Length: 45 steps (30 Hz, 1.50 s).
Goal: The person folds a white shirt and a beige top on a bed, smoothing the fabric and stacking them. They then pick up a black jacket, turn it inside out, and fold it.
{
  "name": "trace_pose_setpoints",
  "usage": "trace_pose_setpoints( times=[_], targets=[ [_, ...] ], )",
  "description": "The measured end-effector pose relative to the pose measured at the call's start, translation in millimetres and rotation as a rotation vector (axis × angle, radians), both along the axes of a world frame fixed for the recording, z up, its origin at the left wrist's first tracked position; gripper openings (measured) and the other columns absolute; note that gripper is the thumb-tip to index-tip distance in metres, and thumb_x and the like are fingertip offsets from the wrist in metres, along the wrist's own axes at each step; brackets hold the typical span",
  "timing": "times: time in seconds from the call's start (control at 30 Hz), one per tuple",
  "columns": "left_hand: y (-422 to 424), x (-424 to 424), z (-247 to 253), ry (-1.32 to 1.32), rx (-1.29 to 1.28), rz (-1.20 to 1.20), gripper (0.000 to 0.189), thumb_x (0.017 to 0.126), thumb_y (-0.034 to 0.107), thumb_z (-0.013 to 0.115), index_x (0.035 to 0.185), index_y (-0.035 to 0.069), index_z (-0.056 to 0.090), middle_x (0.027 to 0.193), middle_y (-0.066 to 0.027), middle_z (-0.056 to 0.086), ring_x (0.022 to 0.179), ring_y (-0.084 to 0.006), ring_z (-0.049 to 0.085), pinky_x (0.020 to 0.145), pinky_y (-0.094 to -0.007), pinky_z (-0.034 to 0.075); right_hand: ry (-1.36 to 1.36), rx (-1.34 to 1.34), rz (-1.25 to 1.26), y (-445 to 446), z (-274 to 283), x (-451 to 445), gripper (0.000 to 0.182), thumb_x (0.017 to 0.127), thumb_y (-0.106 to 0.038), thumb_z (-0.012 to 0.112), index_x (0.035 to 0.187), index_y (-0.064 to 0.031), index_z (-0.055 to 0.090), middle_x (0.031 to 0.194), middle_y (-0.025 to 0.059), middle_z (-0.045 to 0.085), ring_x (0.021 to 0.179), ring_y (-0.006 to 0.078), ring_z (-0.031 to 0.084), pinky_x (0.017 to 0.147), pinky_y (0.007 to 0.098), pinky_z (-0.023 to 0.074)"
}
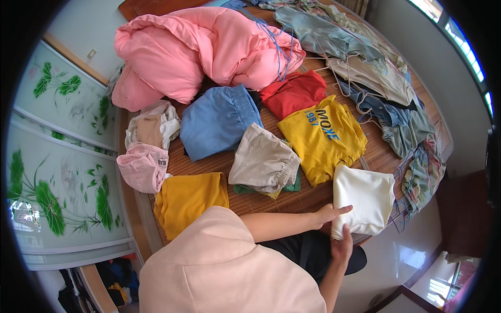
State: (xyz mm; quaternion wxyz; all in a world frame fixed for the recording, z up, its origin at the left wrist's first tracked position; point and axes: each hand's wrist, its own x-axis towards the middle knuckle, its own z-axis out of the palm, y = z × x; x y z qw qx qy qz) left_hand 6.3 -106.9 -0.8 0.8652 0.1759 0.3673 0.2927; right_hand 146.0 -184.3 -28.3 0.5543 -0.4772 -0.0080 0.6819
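Folded white cloth (364, 199) lies at the front right of a wooden surface (250, 203). My left hand (330, 215) grips its near left edge, thumb on top. Close by, my right hand (342, 244) pinches the same item's lower corner, its fingers partly hidden beneath. Just behind the white cloth is a yellow printed T-shirt (325, 137). Left of that rest beige shorts with an elastic waist (264, 158), on top of green and yellow fabric. Folded mustard cloth (191, 199) is near my left upper arm.
A pink quilt (203, 47) fills the back, with red cloth (293, 92) and blue elastic-waist clothing (219, 121) before it. Pink cloth (143, 166) sits at left. Clothes on wire hangers (364, 96) spread along the right edge. Sliding doors with green leaf patterns (66, 187) stand left.
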Motion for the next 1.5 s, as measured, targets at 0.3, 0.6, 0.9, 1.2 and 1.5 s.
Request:
trace_pose_setpoints(
  times=[0.3,0.6,0.9,1.2,1.5],
  targets=[
    [-9.4,13.0,-48.5,0.489,0.008,0.138,0.043,0.084,0.029,0.063,0.103,-0.009,0.059,0.097,-0.0156,0.064,0.085,-0.0200,0.062,0.073,-0.0315,0.049,-0.393,0.114,0.128,-3.8,4.5,-22.8,0.046,0.087,-0.018,0.061,0.124,0.0028,0.044,0.115,0.0091,0.056,0.099,0.0206,0.057,0.085,0.0335,0.0472],
    [-5.8,3.7,-26.4,0.716,0.311,0.098,0.036,0.084,0.027,0.061,0.102,-0.005,0.061,0.091,-0.0162,0.066,0.081,-0.0219,0.064,0.073,-0.0333,0.048,-0.265,0.144,0.099,-7.5,21.8,-26.1,0.051,0.092,-0.035,0.050,0.128,0.0014,0.041,0.123,0.0105,0.051,0.110,0.0213,0.052,0.093,0.0351,0.0421],
    [-28.9,-16.8,4.4,0.773,0.416,0.097,0.034,0.085,0.025,0.058,0.103,-0.004,0.059,0.091,-0.0174,0.066,0.081,-0.0250,0.065,0.073,-0.0346,0.048,0.156,0.088,-0.111,-9.6,16.5,-4.5,0.052,0.093,-0.038,0.046,0.130,-0.0025,0.039,0.130,0.0098,0.049,0.120,0.0256,0.046,0.102,0.0414,0.0347],
    [-52.4,-36.6,2.5,0.849,0.412,0.133,0.034,0.086,0.025,0.056,0.106,-0.004,0.057,0.090,-0.0187,0.066,0.082,-0.0274,0.064,0.073,-0.0361,0.048,0.121,-0.059,-0.229,0.9,16.1,-5.9,0.055,0.089,-0.041,0.053,0.128,-0.0047,0.042,0.127,0.0112,0.051,0.118,0.0291,0.047,0.103,0.0459,0.0344],
    [-22.8,-69.5,24.7,0.725,0.587,0.113,0.027,0.088,0.015,0.056,0.108,-0.004,0.056,0.093,-0.0099,0.065,0.082,-0.0134,0.059,0.075,-0.0295,0.048,0.121,-0.035,-0.274,10.8,-18.5,7.9,0.044,0.084,-0.017,0.059,0.124,-0.0026,0.045,0.120,0.0111,0.055,0.110,0.0281,0.053,0.097,0.0427,0.0417]
  ],
)
